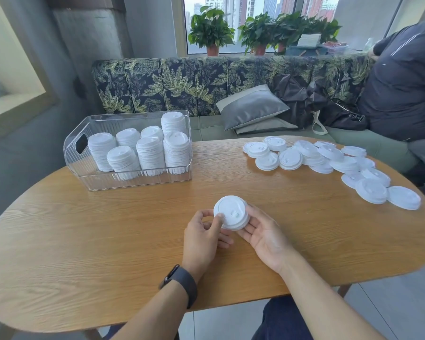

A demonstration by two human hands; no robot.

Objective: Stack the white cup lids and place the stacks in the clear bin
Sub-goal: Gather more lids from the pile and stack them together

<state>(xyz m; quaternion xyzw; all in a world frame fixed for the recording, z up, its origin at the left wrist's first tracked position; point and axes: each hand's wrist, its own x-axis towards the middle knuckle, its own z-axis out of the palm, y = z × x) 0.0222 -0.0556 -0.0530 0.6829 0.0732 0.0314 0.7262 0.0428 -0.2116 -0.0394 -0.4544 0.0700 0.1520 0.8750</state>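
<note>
Head view. No readable writing on any lid; the embossed marks on their tops are too small to make out.

Short stack of lids (232, 215), white, round, raised rim with a sip tab, held above the table (84, 253) near centre. Left hand (203, 238) pinches its rim at 7 o'clock, thumb on top. Right hand (264, 233) cradles it from 4 o'clock, palm up, fingers curled under the edge.

Bin (101, 179), clear and ribbed, at 10 o'clock near the far table edge; seven lid stacks (149, 153) stand inside it, filling most of it.

Loose lids (329, 159) spread at 2 o'clock, overlapping, reaching the right edge.

Bare wood lies between the hands and the bin.

Black band (182, 282) on left wrist.
</note>
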